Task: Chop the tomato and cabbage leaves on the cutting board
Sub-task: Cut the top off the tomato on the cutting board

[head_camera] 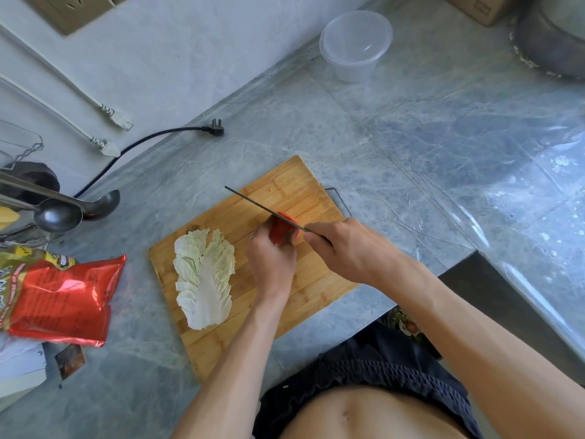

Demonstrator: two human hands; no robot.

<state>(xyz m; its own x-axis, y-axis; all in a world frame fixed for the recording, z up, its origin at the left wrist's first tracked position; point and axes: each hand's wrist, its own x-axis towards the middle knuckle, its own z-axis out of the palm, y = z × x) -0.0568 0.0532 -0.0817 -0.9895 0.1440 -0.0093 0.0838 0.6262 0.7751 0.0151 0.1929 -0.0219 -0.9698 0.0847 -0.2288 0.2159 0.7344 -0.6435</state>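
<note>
Head view: on a slatted bamboo board (304,280) lying at an angle on a veined grey stone counter (411,137), a person's left hand (272,261) curls its fingers round a red tomato (280,231) near the board's middle, while the right hand (348,248) is clenched on the handle of a knife (262,209). The thin steel blade lies across the top of the tomato and points far-left. Just left of the hands, apart from them, pale cabbage leaves (204,277) with crinkled edges and a broad white rib lie flat on the board. A wire handle (340,198) sticks out from the board's far-right edge.

Left of the board, a glossy red foil bag (63,296) lies crumpled on the counter, with two rounded steel ladles (76,210) beyond it. A black cord with a plug (215,130) runs along the foot of the white wall. Far across the counter stand clear round plastic tubs (356,45), nested. Clear plastic film (538,185) covers the counter at right.
</note>
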